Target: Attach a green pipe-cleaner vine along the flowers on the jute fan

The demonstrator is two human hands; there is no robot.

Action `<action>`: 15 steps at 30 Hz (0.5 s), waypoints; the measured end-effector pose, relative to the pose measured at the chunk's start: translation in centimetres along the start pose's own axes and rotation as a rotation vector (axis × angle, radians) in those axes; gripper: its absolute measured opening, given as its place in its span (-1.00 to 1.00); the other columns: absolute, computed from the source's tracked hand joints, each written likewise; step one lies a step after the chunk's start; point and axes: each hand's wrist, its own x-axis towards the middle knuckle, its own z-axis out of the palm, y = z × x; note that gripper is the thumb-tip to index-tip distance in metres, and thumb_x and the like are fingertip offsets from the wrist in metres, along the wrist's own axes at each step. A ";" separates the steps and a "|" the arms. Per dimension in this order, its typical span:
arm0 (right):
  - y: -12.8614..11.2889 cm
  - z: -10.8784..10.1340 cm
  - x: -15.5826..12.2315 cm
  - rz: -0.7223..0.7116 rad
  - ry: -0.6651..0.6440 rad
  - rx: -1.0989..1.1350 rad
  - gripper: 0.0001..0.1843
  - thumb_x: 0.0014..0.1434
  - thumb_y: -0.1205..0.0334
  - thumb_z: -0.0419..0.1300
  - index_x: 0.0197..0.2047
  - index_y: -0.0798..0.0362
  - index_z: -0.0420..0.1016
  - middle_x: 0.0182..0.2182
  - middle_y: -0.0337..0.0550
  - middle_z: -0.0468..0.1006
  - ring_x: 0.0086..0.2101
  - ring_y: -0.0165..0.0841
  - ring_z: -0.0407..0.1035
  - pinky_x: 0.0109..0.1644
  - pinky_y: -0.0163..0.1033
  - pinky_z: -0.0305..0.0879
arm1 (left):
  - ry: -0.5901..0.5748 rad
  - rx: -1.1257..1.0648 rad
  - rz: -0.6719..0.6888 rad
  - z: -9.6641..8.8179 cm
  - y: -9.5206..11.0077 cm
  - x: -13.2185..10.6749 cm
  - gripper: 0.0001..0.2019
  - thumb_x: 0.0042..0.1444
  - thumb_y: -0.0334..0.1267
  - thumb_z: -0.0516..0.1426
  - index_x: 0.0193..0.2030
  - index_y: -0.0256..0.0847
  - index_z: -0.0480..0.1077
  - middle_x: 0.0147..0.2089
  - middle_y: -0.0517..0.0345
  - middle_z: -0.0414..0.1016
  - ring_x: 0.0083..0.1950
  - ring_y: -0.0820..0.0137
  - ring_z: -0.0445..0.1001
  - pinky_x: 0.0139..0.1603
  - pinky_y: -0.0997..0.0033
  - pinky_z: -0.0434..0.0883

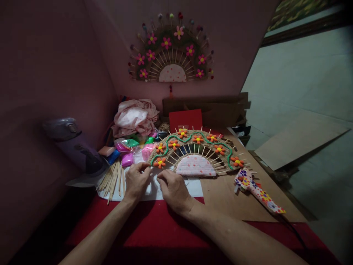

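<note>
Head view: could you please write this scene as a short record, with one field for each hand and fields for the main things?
Left hand: at the left end of the half-round twine craft; whether it grips is unclear
Right hand: fingers curled, near the craft's lower left side; anything held is hidden
Decoration: orange flowers
Left side: wooden sticks
Right side: flower-patterned corded tool, possibly a glue gun
Wall: similar half-round piece with pink flowers
Table cover: red cloth
</note>
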 end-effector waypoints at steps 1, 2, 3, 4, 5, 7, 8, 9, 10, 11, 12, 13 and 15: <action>0.0 0.0 0.0 0.004 0.003 0.002 -0.87 0.16 0.40 0.06 -0.36 0.07 0.41 -0.41 -0.15 0.47 -0.35 -0.35 0.37 -0.24 -0.27 0.25 | -0.015 -0.035 -0.019 -0.1 0.0 0.0 -0.79 -0.09 -0.25 0.06 -0.40 -0.19 0.51 -0.48 0.18 0.48 -0.40 0.38 0.38 -0.37 0.46 0.28; 0.0 0.0 0.0 0.010 0.006 0.005 -0.87 0.15 0.41 0.06 -0.36 0.07 0.41 -0.42 -0.15 0.47 -0.35 -0.35 0.37 -0.24 -0.27 0.25 | -0.029 -0.071 -0.036 -0.1 0.0 0.0 -0.79 -0.08 -0.25 0.05 -0.41 -0.19 0.51 -0.50 0.19 0.47 -0.41 0.38 0.38 -0.39 0.47 0.27; 0.0 0.0 0.1 0.016 0.009 0.008 -0.87 0.15 0.41 0.07 -0.37 0.07 0.41 -0.42 -0.16 0.47 -0.36 -0.35 0.37 -0.25 -0.28 0.25 | -0.041 -0.109 -0.050 -0.2 0.1 0.0 -0.79 -0.08 -0.24 0.05 -0.43 -0.20 0.51 -0.52 0.20 0.45 -0.42 0.39 0.37 -0.40 0.48 0.26; 0.0 0.0 0.1 0.020 0.011 0.009 -0.87 0.15 0.41 0.07 -0.37 0.07 0.41 -0.43 -0.16 0.47 -0.36 -0.35 0.37 -0.26 -0.28 0.25 | -0.050 -0.145 -0.060 -0.3 0.1 0.0 -0.80 -0.07 -0.24 0.04 -0.44 -0.20 0.50 -0.54 0.22 0.43 -0.42 0.40 0.37 -0.41 0.48 0.25; 0.0 0.0 0.1 0.021 0.011 0.011 -0.87 0.15 0.41 0.07 -0.37 0.07 0.41 -0.43 -0.16 0.47 -0.36 -0.35 0.37 -0.26 -0.28 0.24 | -0.056 -0.178 -0.068 -0.3 0.2 0.0 -0.80 -0.07 -0.25 0.04 -0.46 -0.20 0.49 -0.56 0.23 0.42 -0.44 0.41 0.35 -0.42 0.49 0.24; 0.0 0.0 0.1 0.019 0.012 0.012 -0.87 0.14 0.41 0.08 -0.37 0.06 0.41 -0.43 -0.16 0.48 -0.36 -0.35 0.38 -0.25 -0.27 0.24 | -0.050 -0.226 -0.080 -0.4 0.4 0.0 -0.81 -0.06 -0.25 0.04 -0.50 -0.21 0.46 -0.58 0.25 0.39 -0.46 0.43 0.33 -0.44 0.49 0.23; 0.0 0.0 0.1 0.018 0.013 0.013 -0.87 0.14 0.41 0.08 -0.37 0.06 0.41 -0.43 -0.17 0.48 -0.36 -0.35 0.38 -0.25 -0.28 0.24 | -0.041 -0.240 -0.086 -0.5 0.5 0.0 -0.82 -0.06 -0.25 0.05 -0.51 -0.21 0.45 -0.59 0.26 0.37 -0.48 0.44 0.32 -0.44 0.50 0.22; 0.0 0.0 0.1 0.018 0.014 0.014 -0.87 0.14 0.41 0.08 -0.38 0.06 0.41 -0.43 -0.17 0.48 -0.36 -0.35 0.38 -0.25 -0.28 0.24 | -0.034 -0.252 -0.091 -0.5 0.6 -0.1 -0.83 -0.06 -0.23 0.06 -0.51 -0.22 0.43 -0.59 0.27 0.37 -0.48 0.45 0.31 -0.45 0.50 0.22; 0.0 0.0 0.1 0.018 0.015 0.015 -0.87 0.14 0.41 0.08 -0.38 0.06 0.41 -0.44 -0.17 0.48 -0.37 -0.35 0.38 -0.25 -0.28 0.24 | -0.028 -0.263 -0.096 -0.5 0.6 -0.1 -0.84 -0.06 -0.21 0.08 -0.52 -0.22 0.41 -0.59 0.27 0.36 -0.49 0.45 0.31 -0.46 0.50 0.22; 0.0 0.0 0.1 0.020 0.017 0.018 -0.87 0.14 0.42 0.08 -0.39 0.06 0.41 -0.44 -0.17 0.47 -0.37 -0.36 0.38 -0.26 -0.28 0.24 | -0.025 -0.275 -0.100 -0.5 0.6 -0.1 -0.84 -0.07 -0.20 0.09 -0.52 -0.23 0.40 -0.59 0.27 0.36 -0.49 0.45 0.32 -0.46 0.50 0.22; 0.0 0.0 0.1 0.021 0.018 0.021 -0.86 0.14 0.42 0.08 -0.40 0.06 0.40 -0.45 -0.17 0.47 -0.38 -0.36 0.38 -0.26 -0.28 0.24 | -0.024 -0.290 -0.105 -0.5 0.7 -0.1 -0.83 -0.07 -0.18 0.10 -0.52 -0.23 0.39 -0.59 0.27 0.36 -0.49 0.45 0.32 -0.46 0.51 0.22; 0.0 0.0 0.1 0.021 0.019 0.024 -0.86 0.14 0.42 0.08 -0.40 0.06 0.40 -0.45 -0.18 0.47 -0.38 -0.36 0.37 -0.26 -0.28 0.24 | -0.022 -0.305 -0.111 -0.5 0.7 -0.1 -0.83 -0.07 -0.18 0.11 -0.51 -0.23 0.39 -0.58 0.27 0.37 -0.49 0.45 0.32 -0.46 0.51 0.23; 0.0 0.0 0.1 0.021 0.022 0.033 -0.86 0.13 0.42 0.08 -0.40 0.05 0.40 -0.45 -0.18 0.47 -0.38 -0.36 0.37 -0.26 -0.28 0.24 | -0.003 -0.330 -0.122 -0.5 0.7 -0.1 -0.84 -0.08 -0.18 0.13 -0.48 -0.24 0.40 -0.56 0.26 0.38 -0.48 0.45 0.34 -0.45 0.51 0.24</action>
